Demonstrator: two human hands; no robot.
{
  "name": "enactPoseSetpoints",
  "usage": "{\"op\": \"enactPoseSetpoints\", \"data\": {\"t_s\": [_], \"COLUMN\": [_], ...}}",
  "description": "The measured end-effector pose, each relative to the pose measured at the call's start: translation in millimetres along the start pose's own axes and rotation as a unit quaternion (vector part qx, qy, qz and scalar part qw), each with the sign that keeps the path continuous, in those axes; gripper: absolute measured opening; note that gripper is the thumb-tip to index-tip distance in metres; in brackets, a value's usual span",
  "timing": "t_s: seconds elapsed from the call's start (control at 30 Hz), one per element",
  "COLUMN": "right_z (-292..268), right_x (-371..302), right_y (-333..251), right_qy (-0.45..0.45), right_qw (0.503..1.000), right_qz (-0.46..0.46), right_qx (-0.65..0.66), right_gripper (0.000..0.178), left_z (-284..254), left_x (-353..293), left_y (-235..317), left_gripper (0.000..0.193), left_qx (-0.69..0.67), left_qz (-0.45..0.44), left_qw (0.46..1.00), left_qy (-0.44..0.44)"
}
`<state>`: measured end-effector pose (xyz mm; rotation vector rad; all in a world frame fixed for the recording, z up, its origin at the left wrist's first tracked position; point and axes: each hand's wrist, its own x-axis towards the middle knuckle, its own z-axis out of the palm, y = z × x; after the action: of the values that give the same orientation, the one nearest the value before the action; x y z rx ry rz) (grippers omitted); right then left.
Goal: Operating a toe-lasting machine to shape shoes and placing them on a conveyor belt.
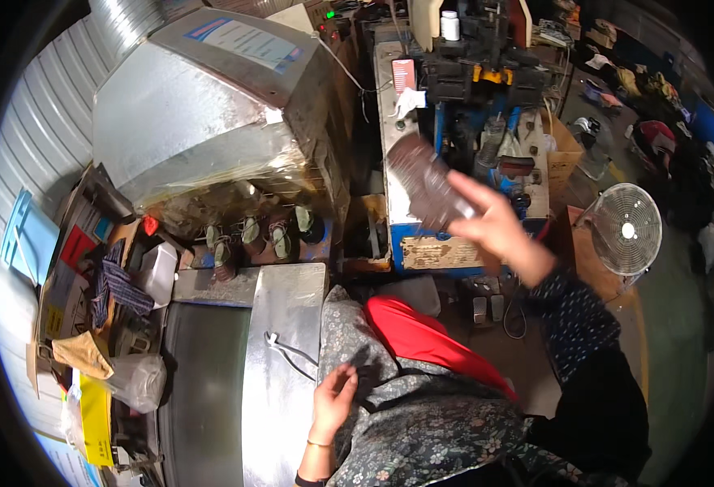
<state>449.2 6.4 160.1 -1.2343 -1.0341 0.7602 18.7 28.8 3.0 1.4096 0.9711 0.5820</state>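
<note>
Holding a dark flat piece (423,180), maybe a shoe sole, though it's blurred so I can't swear to it, the right hand (496,226) has it lifted out in front of the blue machine (470,122), well above the floor. Thumb underneath, fingers over the top, so it's pinched by its near end, probably to keep the rest of it free to offer up to the machine. The left hand (333,402) just rests low on the floral-print apron (422,422), fingers loosely curled and a bit apart, holding nothing that I can see. A red cloth (422,334) lies across the lap just beside it.

Moving outward, there's a flat sheet-metal top (280,357) right at the left hand, and behind it a big galvanised hood (211,105) with a row of greenish shoe forms (251,235) tucked under it. Cardboard and plastic bags (134,377) pile up on the left. Off to the right, a white floor fan (626,229) stands on the concrete, with heaps of clothing beyond. Pretty cramped workshop overall.
</note>
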Motion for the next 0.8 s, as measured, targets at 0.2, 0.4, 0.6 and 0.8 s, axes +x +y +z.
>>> {"op": "enactPoseSetpoints", "data": {"t_s": [0.2,0.4,0.6,0.8], "right_z": [-145,-183,-165,-150], "right_x": [84,126,144,120], "right_y": [-30,-28,-34,-10], "right_qy": [0.266,0.268,0.119,0.179], "right_qw": [0.795,0.766,0.741,0.733], "right_qz": [-0.058,0.038,0.132,0.087], "right_qx": [-0.542,-0.583,-0.647,-0.65], "right_gripper": [0.07,0.072,0.083,0.091], "left_z": [8,21,26,26], "left_x": [-25,-10,-2,-4], "left_y": [-53,-52,-57,-61], "left_gripper": [0.029,0.022,0.021,0.019], "left_qx": [0.038,0.116,0.116,0.104], "left_qz": [0.006,0.021,0.018,0.037], "left_qw": [0.997,0.988,0.985,0.983], "left_qy": [0.063,0.1,0.13,0.147]}}
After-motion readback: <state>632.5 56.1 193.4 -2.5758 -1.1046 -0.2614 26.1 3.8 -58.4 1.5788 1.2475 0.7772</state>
